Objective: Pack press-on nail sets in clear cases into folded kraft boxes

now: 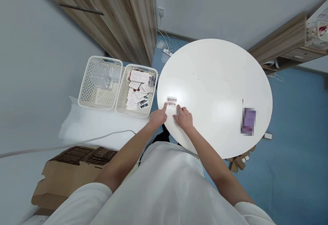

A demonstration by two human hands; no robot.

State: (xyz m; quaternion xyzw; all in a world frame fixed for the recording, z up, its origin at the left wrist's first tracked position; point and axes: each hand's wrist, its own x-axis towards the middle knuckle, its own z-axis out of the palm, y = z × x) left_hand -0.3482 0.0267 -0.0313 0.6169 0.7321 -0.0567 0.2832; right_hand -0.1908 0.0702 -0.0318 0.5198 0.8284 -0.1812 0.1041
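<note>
A small pack of press-on nails (171, 101) lies on the white round table (217, 68), close to its left edge. Two rows of reddish and pale nails show in it. My left hand (158, 117) has its index finger stretched to the pack's lower left corner, the other fingers bent. At the lower right corner is the index fingertip of my right hand (184, 118), whose thumb stands apart below. Neither hand appears to grip the pack. Whether the fingertips press on it or only rest beside it is hard to see.
Left of the table stands a white basket (118, 107) of nail cards and packs, beside another basket (81, 93) with clear plastic trays. A blurred purple object (248, 121) lies at the table's right. Flattened cardboard boxes (64, 180) are at lower left. A cable (102, 137) crosses the left side.
</note>
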